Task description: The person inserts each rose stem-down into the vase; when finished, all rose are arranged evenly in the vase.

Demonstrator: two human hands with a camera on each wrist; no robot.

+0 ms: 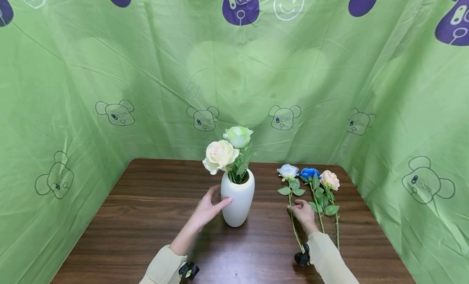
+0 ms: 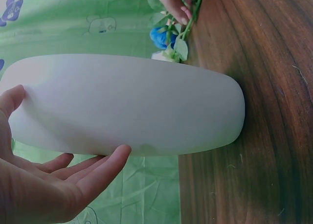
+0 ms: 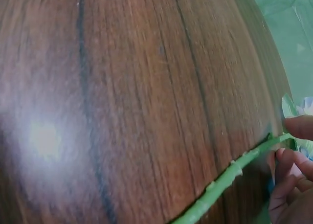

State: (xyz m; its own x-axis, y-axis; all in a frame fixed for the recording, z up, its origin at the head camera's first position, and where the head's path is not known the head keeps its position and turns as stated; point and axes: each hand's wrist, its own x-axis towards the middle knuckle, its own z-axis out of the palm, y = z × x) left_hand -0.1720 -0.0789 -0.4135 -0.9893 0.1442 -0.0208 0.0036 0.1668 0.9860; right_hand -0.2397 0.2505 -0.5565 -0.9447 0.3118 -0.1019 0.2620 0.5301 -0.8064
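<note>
A white vase (image 1: 237, 204) stands upright on the table, holding a cream rose (image 1: 220, 155) and a pale green rose (image 1: 238, 136). My left hand (image 1: 205, 212) holds the vase's left side, thumb in front and fingers behind. The left wrist view shows its fingertips (image 2: 123, 151) against the smooth wall. To the right lies a pale blue rose (image 1: 288, 171), its stem between the thumb and fingers of my right hand (image 1: 305, 214). Seen from the right wrist, the thorny green stem (image 3: 220, 185) runs up into that pinch; the exact contact is partly hidden.
Right of the pale blue rose lie a deep blue rose (image 1: 310, 173) and a peach rose (image 1: 330, 180), stems pointing toward me. The dark wooden table (image 1: 154, 202) is bordered by green printed cloth (image 1: 157, 137) behind and at both sides.
</note>
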